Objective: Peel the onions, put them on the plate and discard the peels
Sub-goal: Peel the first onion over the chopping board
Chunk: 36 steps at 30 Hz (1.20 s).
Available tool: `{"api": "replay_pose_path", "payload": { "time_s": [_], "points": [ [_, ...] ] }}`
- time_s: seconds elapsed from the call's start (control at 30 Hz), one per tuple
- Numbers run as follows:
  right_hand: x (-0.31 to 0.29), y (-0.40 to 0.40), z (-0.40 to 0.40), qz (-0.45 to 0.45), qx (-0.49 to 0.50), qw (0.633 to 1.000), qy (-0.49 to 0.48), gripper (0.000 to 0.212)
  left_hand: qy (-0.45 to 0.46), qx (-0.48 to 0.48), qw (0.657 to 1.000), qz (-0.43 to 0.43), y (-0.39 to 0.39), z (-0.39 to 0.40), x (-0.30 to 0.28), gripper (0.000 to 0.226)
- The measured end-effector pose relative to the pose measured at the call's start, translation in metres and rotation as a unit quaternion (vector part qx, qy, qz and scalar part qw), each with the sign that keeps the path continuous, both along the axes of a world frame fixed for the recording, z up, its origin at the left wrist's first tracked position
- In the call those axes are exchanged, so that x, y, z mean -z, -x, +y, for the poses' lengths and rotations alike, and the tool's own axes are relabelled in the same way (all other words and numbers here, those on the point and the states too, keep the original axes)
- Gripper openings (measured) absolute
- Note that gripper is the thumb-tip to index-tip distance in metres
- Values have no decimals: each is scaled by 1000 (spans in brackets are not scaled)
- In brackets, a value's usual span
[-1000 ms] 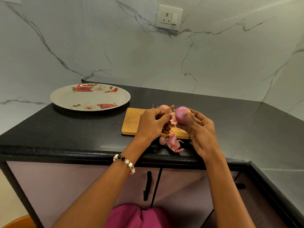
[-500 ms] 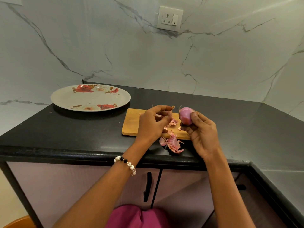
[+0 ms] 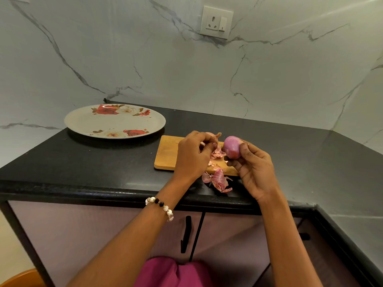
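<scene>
My right hand [image 3: 256, 168] grips a smooth pink peeled onion [image 3: 231, 147] above the right end of the wooden cutting board [image 3: 166, 154]. My left hand [image 3: 191, 156] is curled just left of it, its fingertips pinching a strip of pink peel [image 3: 217, 152] that hangs near the onion. Behind my left hand an unpeeled onion [image 3: 209, 134] with a dry tip lies on the board, mostly hidden. Loose peels [image 3: 218, 181] lie on the counter at the board's front edge. The floral plate [image 3: 83, 121] sits empty at the back left.
The black counter [image 3: 103, 162] ends at a front edge just below the peels. A marble wall with a socket [image 3: 216, 22] rises behind. Cabinet doors with a black handle [image 3: 187, 235] are below, and an orange container's rim [image 3: 20, 279] shows at bottom left.
My hands have drawn slightly apart, with the left hand pulling peel away from the onion. The right hand has turned the onion a little and raised it.
</scene>
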State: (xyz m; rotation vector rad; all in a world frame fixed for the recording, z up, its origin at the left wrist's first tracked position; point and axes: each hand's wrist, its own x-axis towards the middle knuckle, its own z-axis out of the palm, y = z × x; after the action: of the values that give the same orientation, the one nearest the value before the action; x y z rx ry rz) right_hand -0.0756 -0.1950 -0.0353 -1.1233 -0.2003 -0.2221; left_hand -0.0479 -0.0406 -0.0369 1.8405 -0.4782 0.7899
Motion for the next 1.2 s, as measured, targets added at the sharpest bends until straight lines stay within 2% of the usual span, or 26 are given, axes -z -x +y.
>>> {"api": "replay_pose_path", "payload": {
  "time_s": [0.13, 0.23, 0.37, 0.5, 0.63, 0.77, 1.0, 1.13, 1.2],
  "points": [
    [0, -1, -3, 10, 11, 999, -51, 36, 8, -53, 998, 38, -6, 2, 3, 10],
    [0, -1, -2, 12, 20, 998, -56, 34, -4, -29, 999, 26, -6, 2, 4, 21],
    [0, -1, -2, 13, -2, 998, -54, 33, 3, 11, 1000, 12, -2, 1, 3, 20],
    [0, 0, -1, 4, -12, 1000, -14, 41, -27, 72, 997, 13, 3, -1, 1, 28],
    [0, 2, 1, -10, -9, 1000, 28, 43, -24, 94, 995, 39, 4, 0, 0, 22],
    [0, 3, 1, -20, 5, 998, 63, 52, 6, 102, 992, 78, 3, 2, 0, 18],
    [3, 0, -2, -37, 22, 993, 110, 63, 3, 121, 987, 108, 1, 3, 2, 22],
    [6, -2, -3, -46, 35, 992, 115, 76, 20, 97, 988, 122, -3, 3, 2, 24],
    [6, -2, -3, -46, 39, 991, 118, 75, 24, 95, 987, 126, -3, 2, 2, 25]
  ]
}}
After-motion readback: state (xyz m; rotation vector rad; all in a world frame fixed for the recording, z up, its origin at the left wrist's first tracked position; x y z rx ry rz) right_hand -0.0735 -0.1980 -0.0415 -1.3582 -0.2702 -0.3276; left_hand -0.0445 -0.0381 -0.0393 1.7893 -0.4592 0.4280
